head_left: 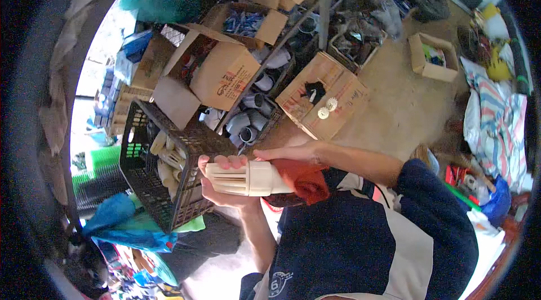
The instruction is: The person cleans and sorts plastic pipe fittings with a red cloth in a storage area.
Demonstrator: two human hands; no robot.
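Across the middle of the head view lies a cream plastic pipe strainer (260,179) with long slots at its left end and a thick collar. My left hand (225,193) is wrapped round the slotted end, fingertips showing above it. A red cloth (304,180) covers the strainer's right end. My right hand (290,152) is closed on the cloth from above, its thumb side near the collar; most of its fingers are hidden. To the left, a tilted black plastic crate (189,167) holds several similar cream parts (168,159).
Beyond my hands stands a cardboard box (324,97) with two small cream slotted discs (327,108) on top. Open cartons (225,77) and grey pipe fittings (251,122) crowd the upper left. A metal post (326,7) rises among them. Striped sacks (493,117) lie at right.
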